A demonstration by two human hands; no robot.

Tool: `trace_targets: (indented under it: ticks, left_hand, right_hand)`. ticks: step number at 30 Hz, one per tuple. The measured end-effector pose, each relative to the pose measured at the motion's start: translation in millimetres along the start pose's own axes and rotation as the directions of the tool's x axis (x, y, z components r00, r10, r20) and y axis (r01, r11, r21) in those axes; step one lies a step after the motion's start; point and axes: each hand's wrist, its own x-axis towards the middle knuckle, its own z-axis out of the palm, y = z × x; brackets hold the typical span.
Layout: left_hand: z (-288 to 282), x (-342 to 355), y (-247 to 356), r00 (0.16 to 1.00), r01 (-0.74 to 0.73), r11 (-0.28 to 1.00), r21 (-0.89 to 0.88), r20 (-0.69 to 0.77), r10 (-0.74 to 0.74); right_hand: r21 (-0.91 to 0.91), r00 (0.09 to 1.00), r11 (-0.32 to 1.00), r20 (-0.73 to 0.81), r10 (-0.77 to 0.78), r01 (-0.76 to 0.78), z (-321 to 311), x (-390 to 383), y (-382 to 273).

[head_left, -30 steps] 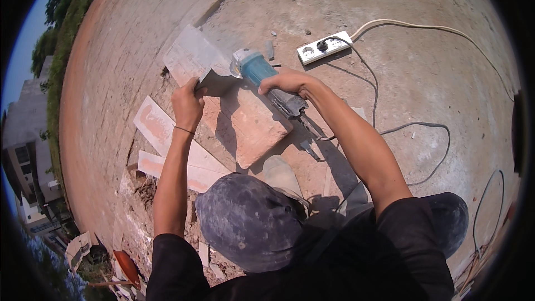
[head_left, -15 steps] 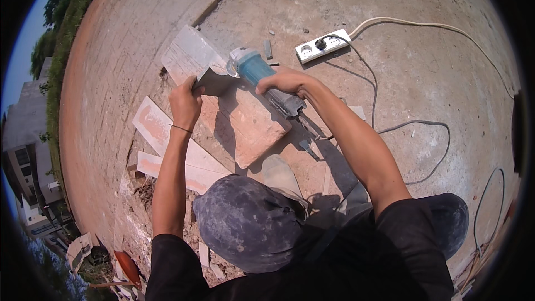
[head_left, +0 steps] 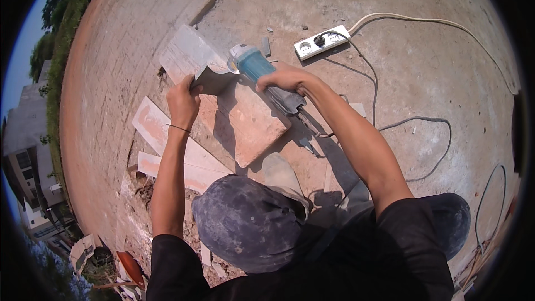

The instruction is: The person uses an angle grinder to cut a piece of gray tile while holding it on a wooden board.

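Note:
My right hand [head_left: 282, 77] is wrapped round the body of a blue-green angle grinder [head_left: 254, 63], whose disc meets the far right edge of a thin dark grey tile piece [head_left: 215, 80]. That piece is tilted up, its near left edge pinched in my left hand [head_left: 183, 99]. Faint dust hangs near the disc. Beneath both hands lies a worn reddish block [head_left: 252, 128], with a pale, dusty board or slab [head_left: 189, 50] beyond it. How deep the disc sits in the piece I cannot tell.
A white power strip [head_left: 321, 43] with one black plug lies at the far right. The grinder's dark cord [head_left: 449, 134] loops over the ground on my right. Pale tile strips [head_left: 181, 136] lie left of the block, and small offcuts [head_left: 266, 46] lie beyond the grinder.
Very little differs. Both hands, the grinder and the grey tile piece keep nearly the same place, with only a slight shift of the whole view.

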Motion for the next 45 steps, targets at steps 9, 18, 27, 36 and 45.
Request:
trace_targets:
  ticks: [9, 18, 27, 36, 45]
  left_hand:
    - [-0.1, -0.8, 0.5, 1.000, -0.002, 1.000, -0.012, -0.013, 0.002]
    - [-1.4, -1.1, 2.2, 0.999, 0.038, 0.999, -0.006, 0.023, -0.037]
    - [-1.1, -0.1, 3.9, 1.000, 0.029, 0.999, -0.024, 0.011, -0.029]
    - [-2.9, 0.8, 2.4, 0.999, 0.039, 0.998, -0.044, 0.013, -0.039]
    - [-2.7, 0.2, 2.0, 1.000, 0.023, 0.998, -0.052, 0.002, -0.023]
  right_hand:
    - [0.034, 0.998, 0.999, 0.058, 0.004, -0.006, 6.4, -3.1, -6.8]
    - [-0.022, 0.998, 0.998, 0.031, 0.057, -0.056, -1.4, 2.7, -0.3]
    - [-0.057, 0.995, 0.993, -0.023, 0.098, -0.100, -8.0, 9.8, 6.3]
    - [-0.172, 0.997, 0.985, -0.077, 0.016, -0.029, -14.1, -6.9, -13.2]
    - [-0.221, 0.998, 0.974, -0.052, 0.041, -0.051, -3.3, 4.3, -3.5]
